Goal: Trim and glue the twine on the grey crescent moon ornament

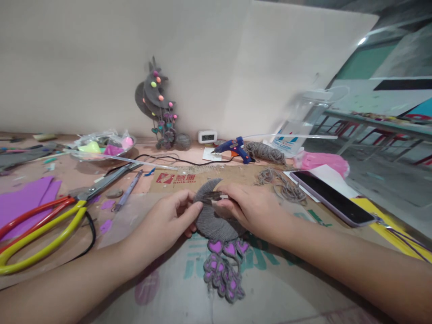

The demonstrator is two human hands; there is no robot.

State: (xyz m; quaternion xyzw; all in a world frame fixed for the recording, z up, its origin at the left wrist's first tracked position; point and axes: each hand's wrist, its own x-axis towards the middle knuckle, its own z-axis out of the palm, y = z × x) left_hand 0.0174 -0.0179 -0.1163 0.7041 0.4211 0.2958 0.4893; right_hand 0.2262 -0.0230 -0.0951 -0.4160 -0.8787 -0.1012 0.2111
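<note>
On the cardboard in front of me lies a crescent moon [218,227] wrapped in grey yarn. Strands of small purple hearts [221,270] edged in grey yarn hang from its lower side. My left hand [178,213] pinches the crescent's left edge between thumb and fingers. My right hand [248,209] is closed around a dark pointed metal tool [211,196], perhaps tweezers or small scissors; its kind is not clear. The tool's tip reaches across the upper part of the crescent, close to my left thumb. My right fingers partly cover the crescent.
Large red-and-yellow-handled scissors [81,202], purple foam sheets [27,202] and a pen [130,189] lie left. A blue glue gun [234,147], small clock [207,136] and finished moon ornament [157,99] are behind. To the right are loose yarn [286,189] and a phone [332,198].
</note>
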